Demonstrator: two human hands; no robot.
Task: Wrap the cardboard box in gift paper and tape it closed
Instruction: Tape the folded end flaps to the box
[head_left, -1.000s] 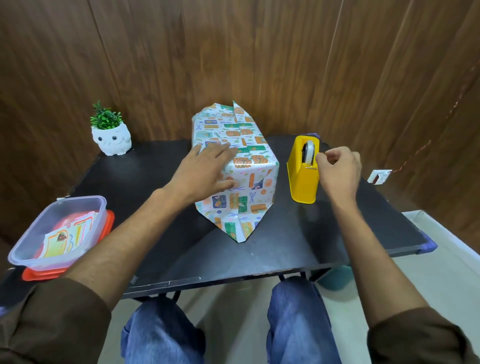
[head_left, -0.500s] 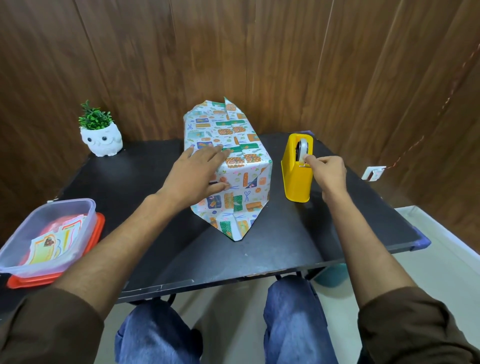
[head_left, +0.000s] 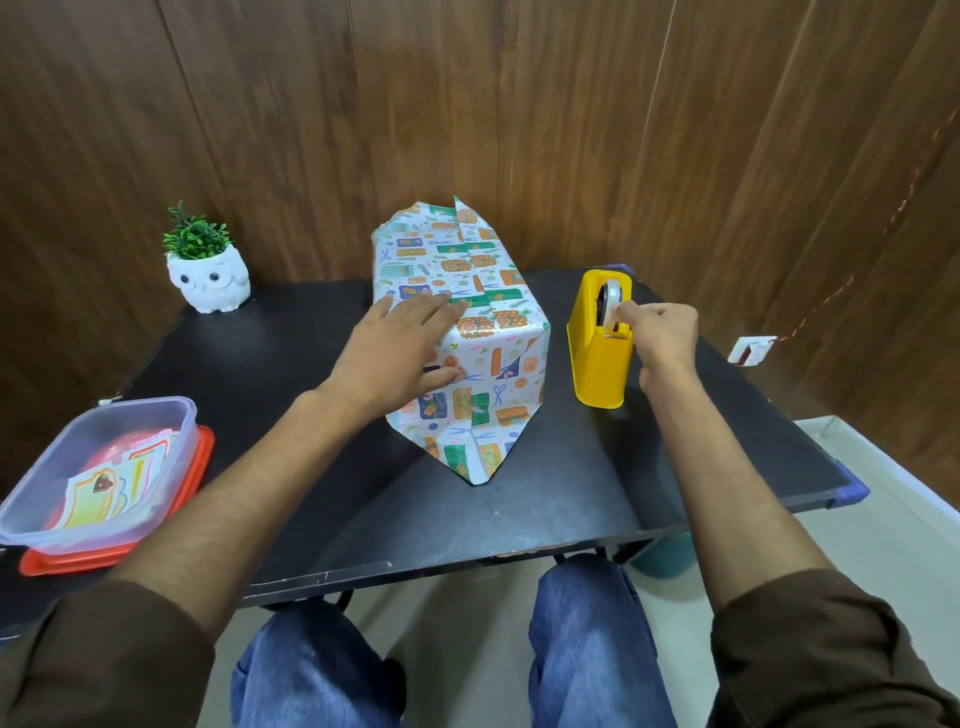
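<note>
At the middle of the black bench (head_left: 571, 499), the cardboard box (head_left: 493, 338) is lying with its long side running away from us. It is sheathed in gift paper (head_left: 470, 415), whose near end is hanging as a loose pointed flap and whose far end is standing up unfolded. We are pressing our left hand (head_left: 395, 353) flat on the top of the box, fingers straight and spread, presumably so that the overlapped seam is not springing open while no tape is yet holding it. Our right hand (head_left: 662, 332) is reaching to the yellow tape dispenser (head_left: 597, 364), which is standing just beside the box on its right, within reach without our releasing the paper. Thumb and forefinger are closing in a pinch on the tape end (head_left: 615, 313) at the roll (head_left: 609, 296), the other fingers curled. Compared with a second ago, the left hand is resting in the same place. The right hand, then hovering loosely curled beside the dispenser, is now touching the roll. Box and dispenser are standing where they were.
</note>
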